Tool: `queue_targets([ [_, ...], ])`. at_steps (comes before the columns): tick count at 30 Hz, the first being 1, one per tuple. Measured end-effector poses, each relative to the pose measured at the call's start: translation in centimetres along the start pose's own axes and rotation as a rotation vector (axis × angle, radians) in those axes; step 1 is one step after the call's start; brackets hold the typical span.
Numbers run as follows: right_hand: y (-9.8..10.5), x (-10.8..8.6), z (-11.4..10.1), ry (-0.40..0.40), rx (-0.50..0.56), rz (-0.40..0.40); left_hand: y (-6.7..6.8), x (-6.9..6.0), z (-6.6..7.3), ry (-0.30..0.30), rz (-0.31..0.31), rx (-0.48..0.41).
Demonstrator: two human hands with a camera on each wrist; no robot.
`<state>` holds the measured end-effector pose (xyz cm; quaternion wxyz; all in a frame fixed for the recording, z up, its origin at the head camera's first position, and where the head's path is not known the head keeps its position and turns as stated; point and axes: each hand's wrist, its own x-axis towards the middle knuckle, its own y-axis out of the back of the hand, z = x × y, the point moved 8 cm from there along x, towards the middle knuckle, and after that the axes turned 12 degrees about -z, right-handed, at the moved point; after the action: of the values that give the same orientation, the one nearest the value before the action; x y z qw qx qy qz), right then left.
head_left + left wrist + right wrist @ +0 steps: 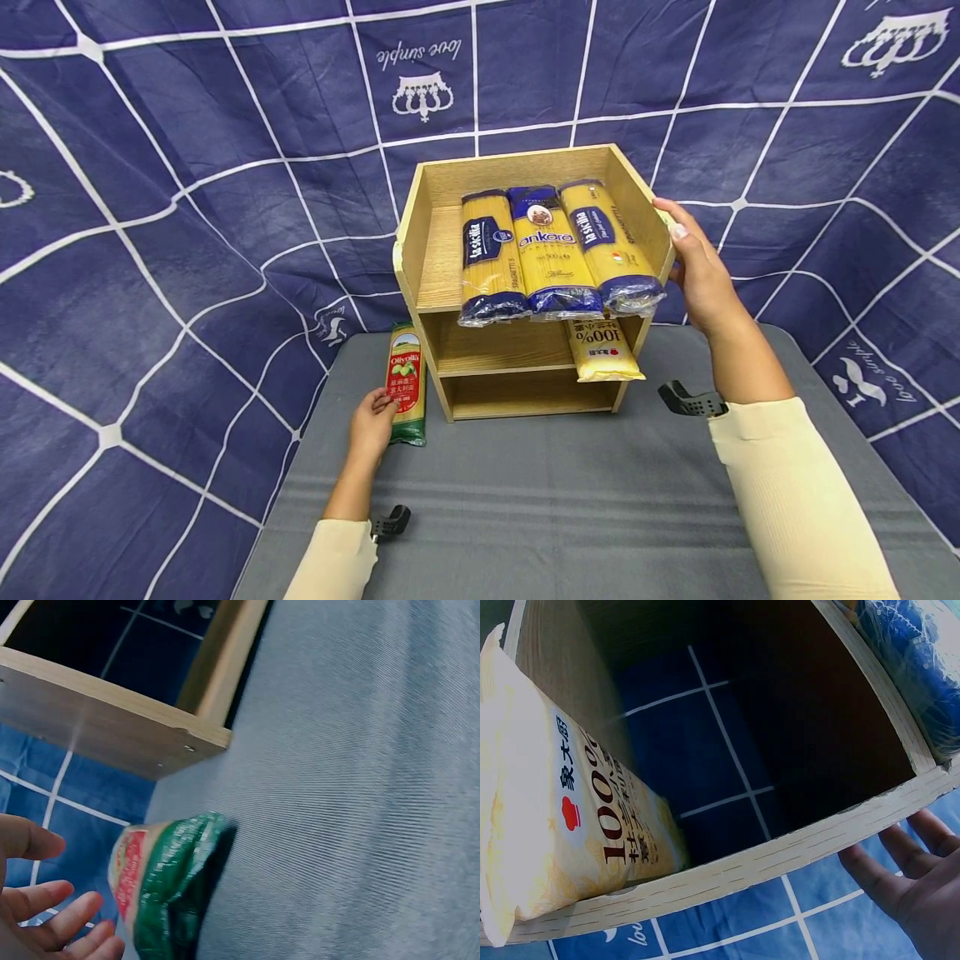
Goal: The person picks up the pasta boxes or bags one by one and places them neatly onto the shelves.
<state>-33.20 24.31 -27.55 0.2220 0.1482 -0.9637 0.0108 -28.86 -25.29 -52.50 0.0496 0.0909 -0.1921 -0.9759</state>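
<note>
A green-ended pasta pack with a red Olivoilà label [406,379] lies on the grey cloth, left of a small wooden shelf [525,409]. My left hand [372,423] is beside the pack; the left wrist view shows its fingers loosely spread, holding nothing. With its fingers fairly straight, my right hand [701,271] touches the upper part of the shelf's right side panel from outside; its thumb is hidden in the right wrist view. On the top board lie a la sicilia spaghetti pack [491,258], a blue ankara pasta pack [553,250] and another la sicilia pack [609,242].
A yellow-white "100%" packet [602,348] sticks out of the middle compartment on the right. Blue cloth with white lines [322,167] hangs behind and at both sides. Grey cloth [540,500] covers the surface in front of the shelf.
</note>
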Motion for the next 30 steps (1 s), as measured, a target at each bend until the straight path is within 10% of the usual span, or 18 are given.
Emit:
queue_targets([
  [30, 0.0, 0.0, 0.0, -0.002, -0.017, 0.005, 0.2, 1.4, -2.4, 0.108, -0.067, 0.236],
])
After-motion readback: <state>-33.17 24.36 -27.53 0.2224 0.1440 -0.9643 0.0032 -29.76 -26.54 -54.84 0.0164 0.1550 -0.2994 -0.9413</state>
